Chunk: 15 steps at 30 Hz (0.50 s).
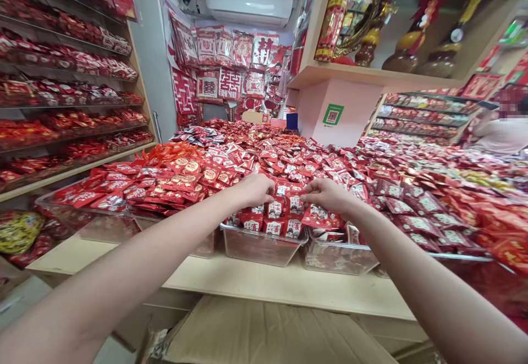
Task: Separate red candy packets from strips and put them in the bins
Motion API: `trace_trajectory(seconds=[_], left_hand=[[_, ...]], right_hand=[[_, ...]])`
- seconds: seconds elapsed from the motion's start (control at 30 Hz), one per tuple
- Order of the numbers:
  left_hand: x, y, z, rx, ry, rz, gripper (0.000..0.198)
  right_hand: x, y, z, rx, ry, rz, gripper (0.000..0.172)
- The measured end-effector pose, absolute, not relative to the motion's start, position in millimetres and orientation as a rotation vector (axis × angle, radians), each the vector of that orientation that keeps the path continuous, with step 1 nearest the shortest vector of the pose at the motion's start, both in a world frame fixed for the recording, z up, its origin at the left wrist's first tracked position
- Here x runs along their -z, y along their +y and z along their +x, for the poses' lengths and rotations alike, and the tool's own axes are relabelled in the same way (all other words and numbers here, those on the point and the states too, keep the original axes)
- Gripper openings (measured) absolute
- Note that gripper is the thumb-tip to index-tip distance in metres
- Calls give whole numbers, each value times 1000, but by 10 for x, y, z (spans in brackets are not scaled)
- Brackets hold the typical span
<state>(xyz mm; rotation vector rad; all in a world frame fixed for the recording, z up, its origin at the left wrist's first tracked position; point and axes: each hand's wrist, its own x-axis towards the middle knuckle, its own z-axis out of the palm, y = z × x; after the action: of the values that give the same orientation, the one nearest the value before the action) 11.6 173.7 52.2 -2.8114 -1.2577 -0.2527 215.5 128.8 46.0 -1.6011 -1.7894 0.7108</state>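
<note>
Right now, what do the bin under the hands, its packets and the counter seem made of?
Bin: clear rigid plastic, glossy; packets show through its wall. Packets: thin printed film, probably plastic or foil; they glint. Counter: pale matte board, wood or laminate, cannot tell which.

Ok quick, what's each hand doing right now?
Left hand: curled shut on top of the packets in the bin; holding one cannot be told.
Right hand: pinched shut above the packets; holding one cannot be told.

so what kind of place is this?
Most likely a small shop for festive goods: clear bins heaped with red packets, wall shelves stocked alike, a QR code sign on a pillar.
</note>
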Motion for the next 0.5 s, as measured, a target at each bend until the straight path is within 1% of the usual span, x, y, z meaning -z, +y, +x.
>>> trace_trajectory(seconds=[0.07, 0.33, 0.5], left_hand=[[-499, 1740, 119, 260, -1277, -2817, 12], [-477, 1818, 70, 298, -1323, -2830, 15], [-493, 1832, 39, 303, -1280, -2872, 13]], right_hand=[[-445, 1281, 2103, -716, -1790, -1621, 15], [-398, 1348, 2019, -639, -1669, -1708, 15], [-418, 1298, 1978, -720, -1661, -1740, 19]])
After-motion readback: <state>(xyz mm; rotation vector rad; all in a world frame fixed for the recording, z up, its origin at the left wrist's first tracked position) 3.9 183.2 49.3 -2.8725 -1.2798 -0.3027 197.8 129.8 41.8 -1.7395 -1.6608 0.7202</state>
